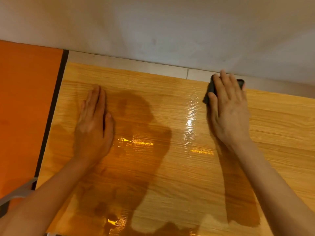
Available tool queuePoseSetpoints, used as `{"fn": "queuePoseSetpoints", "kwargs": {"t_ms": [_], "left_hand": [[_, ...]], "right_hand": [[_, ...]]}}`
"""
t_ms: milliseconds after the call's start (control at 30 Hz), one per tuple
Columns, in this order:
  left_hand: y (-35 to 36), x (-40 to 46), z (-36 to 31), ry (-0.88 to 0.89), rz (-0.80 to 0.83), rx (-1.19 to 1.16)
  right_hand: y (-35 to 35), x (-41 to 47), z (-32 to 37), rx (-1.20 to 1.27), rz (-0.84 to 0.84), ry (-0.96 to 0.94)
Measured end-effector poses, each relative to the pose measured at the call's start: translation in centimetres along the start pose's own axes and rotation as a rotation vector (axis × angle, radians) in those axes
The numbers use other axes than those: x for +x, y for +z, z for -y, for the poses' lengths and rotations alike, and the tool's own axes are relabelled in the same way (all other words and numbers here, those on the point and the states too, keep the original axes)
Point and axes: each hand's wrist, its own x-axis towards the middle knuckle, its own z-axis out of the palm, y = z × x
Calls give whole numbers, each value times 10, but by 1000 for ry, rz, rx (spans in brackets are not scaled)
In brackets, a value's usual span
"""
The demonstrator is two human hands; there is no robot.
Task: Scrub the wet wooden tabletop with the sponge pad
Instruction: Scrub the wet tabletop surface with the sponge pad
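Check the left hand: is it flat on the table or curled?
Flat. The left hand lies palm down on the wet tabletop, fingers straight and together, holding nothing. The right hand presses the sponge.

A grey plaster wall (pixel 170 28) fills the top of the frame, mottled and unevenly lit, brighter at upper right. Below it a strip of pale tiled floor (pixel 136 64) runs from left of centre down toward the right edge, with one grout line showing right of centre. At the left edge stands an orange panel (pixel 25 108) with a black edge (pixel 51 116) along its right side, and a grey strap (pixel 18 193) crosses its lower part.
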Motion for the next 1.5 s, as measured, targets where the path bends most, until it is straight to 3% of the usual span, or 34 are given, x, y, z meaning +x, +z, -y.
{"fn": "queuePoseSetpoints", "kwargs": {"t_ms": [133, 267, 500, 633, 733, 800, 1200, 1333, 1500], "left_hand": [[0, 2, 0, -20, -1, 9], [-2, 2, -1, -53, 17, 13], [-3, 4, -3, -74, 62, 16], [-4, 4, -2, -75, 95, 25], [-6, 5, -3, -78, 128, -9], [-10, 4, -1, -71, 142, -54], [-48, -46, 63, -109, 130, -6], [-45, -49, 62, -88, 117, 23], [-43, -49, 63, -74, 109, 21]], "right_hand": [[6, 15, 10, -8, -74, 78], [23, 43, 76, 8, -87, -16], [54, 93, 197, 1, 73, -203], [36, 94, 148, 60, 215, -174], [11, 74, 92, -77, 169, -34], [5, 66, 90, -86, 152, 1], [75, 108, 271, -110, 100, -265], [70, 102, 243, 56, 122, -351], [46, 67, 156, 114, -35, -85]]}}
